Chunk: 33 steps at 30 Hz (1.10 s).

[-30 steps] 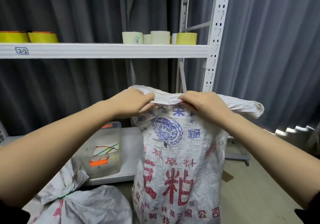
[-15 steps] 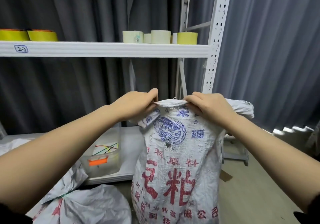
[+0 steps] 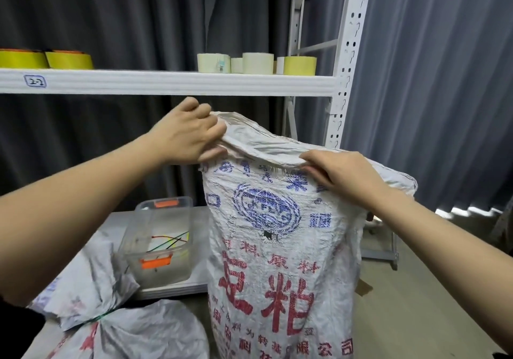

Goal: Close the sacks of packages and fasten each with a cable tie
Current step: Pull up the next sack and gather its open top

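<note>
A tall white woven sack (image 3: 280, 250) with blue and red print stands upright in front of me. My left hand (image 3: 186, 134) pinches the left corner of its top edge and holds it raised. My right hand (image 3: 344, 172) grips the top edge further right and lower, so the mouth slopes down to the right. A clear plastic bin (image 3: 159, 240) with orange latches on the low shelf holds several coloured cable ties (image 3: 168, 242). At the lower left lies a second white sack (image 3: 119, 328), its neck bound with a green cable tie (image 3: 97, 317).
A white metal shelf (image 3: 166, 81) runs across at head height, carrying several tape rolls (image 3: 256, 63). Its perforated upright (image 3: 347, 59) stands just behind the sack. Dark grey curtains hang behind everything. Bare floor (image 3: 416, 317) lies to the right.
My left hand has lifted the sack's left corner up and outward. The right hand has slid right along the top edge, and the mouth is now stretched wider.
</note>
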Motion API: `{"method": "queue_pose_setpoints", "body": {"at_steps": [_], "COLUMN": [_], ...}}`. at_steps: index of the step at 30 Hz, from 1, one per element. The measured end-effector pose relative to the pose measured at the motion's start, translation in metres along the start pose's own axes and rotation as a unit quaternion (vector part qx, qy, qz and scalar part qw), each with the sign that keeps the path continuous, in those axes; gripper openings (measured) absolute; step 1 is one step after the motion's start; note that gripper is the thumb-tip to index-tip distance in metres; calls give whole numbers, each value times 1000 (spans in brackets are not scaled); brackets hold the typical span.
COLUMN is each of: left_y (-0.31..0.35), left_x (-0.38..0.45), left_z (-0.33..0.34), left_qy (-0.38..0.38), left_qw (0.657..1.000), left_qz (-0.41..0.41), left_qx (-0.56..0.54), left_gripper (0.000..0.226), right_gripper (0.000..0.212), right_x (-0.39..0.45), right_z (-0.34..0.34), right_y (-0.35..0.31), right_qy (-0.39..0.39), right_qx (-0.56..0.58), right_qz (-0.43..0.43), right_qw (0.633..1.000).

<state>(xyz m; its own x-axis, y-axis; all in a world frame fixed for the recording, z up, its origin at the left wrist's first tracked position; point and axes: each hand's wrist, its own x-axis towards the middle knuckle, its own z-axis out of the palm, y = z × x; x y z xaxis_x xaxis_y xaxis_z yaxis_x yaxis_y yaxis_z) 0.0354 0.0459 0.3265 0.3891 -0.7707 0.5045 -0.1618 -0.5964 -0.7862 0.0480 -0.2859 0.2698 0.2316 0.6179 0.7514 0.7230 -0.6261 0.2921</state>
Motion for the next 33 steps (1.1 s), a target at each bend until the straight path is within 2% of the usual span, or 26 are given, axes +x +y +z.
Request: {"method": "queue_pose_setpoints", "body": {"at_steps": [3, 6, 10, 12, 15, 17, 18, 20, 22, 25, 27, 29, 30, 31, 32, 33], "left_y": [33, 66, 76, 75, 82, 88, 87, 81, 71, 57, 52, 50, 50, 51, 53, 57], "left_x": [13, 32, 34, 34, 37, 42, 43, 39, 26, 4, -6, -8, -6, -1, 4, 9], "left_z": [3, -1, 2, 2, -3, -5, -6, -3, 4, 8, 8, 8, 8, 7, 6, 5], "left_qy": [-13, -89, -71, -31, 16, 25, 27, 11, -5, -39, -53, -36, -30, -38, -39, -38], "left_qw": [995, 946, 921, 940, 975, 973, 969, 963, 967, 969, 969, 970, 966, 963, 960, 960], "left_qz": [1, -42, -90, -83, -17, -18, -31, -56, -43, -5, -20, -56, -74, -77, -66, -49], "left_qx": [-99, -308, -372, -329, -219, -228, -244, -264, -250, -245, -242, -233, -245, -257, -268, -275], "left_gripper": [49, 51, 33, 22, 16, 18, 22, 35, 41, 37, 37, 42, 43, 42, 38, 34], "right_gripper": [25, 15, 20, 28, 49, 44, 35, 24, 20, 24, 19, 25, 42, 59, 66, 64], "right_x": [1, 0, -5, -1, 20, 32, 34, 33, 23, 5, -1, 4, 10, 17, 24, 31], "right_z": [6, 9, 5, 1, 1, 6, 10, 16, 17, 19, 22, 21, 17, 13, 12, 11], "right_y": [-5, -5, -6, -7, -20, -28, -29, -31, -28, -25, -28, -36, -42, -49, -53, -56], "right_qy": [24, 28, 17, -20, -157, -238, -260, -245, -171, -101, -82, -95, -124, -150, -178, -202], "right_qx": [5, -38, -83, -81, 22, 117, 130, 113, 69, -37, -86, -82, -68, -49, -20, 36], "right_qz": [6, -10, -6, 2, 79, 132, 128, 106, 72, -16, -56, -25, 19, 65, 109, 148], "right_qw": [1000, 999, 996, 996, 984, 955, 948, 957, 980, 994, 991, 992, 990, 985, 978, 968]}}
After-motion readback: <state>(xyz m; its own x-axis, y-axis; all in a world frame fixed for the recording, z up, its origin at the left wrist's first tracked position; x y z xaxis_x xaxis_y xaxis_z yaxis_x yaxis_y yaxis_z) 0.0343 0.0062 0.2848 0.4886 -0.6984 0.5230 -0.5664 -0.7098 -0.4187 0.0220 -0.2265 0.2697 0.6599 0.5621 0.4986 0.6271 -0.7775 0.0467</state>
